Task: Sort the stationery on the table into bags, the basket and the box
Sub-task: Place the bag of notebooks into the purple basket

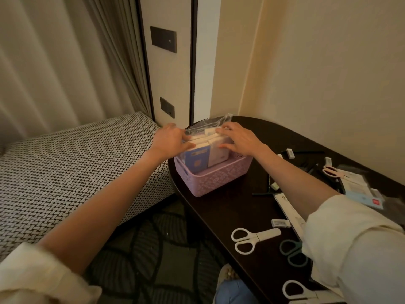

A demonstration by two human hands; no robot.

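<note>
White scissors (254,239) handles toward camera, both hands (173,140) pressing upright bag (206,137)

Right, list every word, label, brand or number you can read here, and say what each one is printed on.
No text here can be read for certain.
Blue packet in the pink basket: print too small and blurred.
White packet beside it: marks unreadable.
Light blue card with a red square at the table's right: blurred.
White paper strip on the dark table: dark print, too small.
Small white erasers: label markings illegible.
</note>
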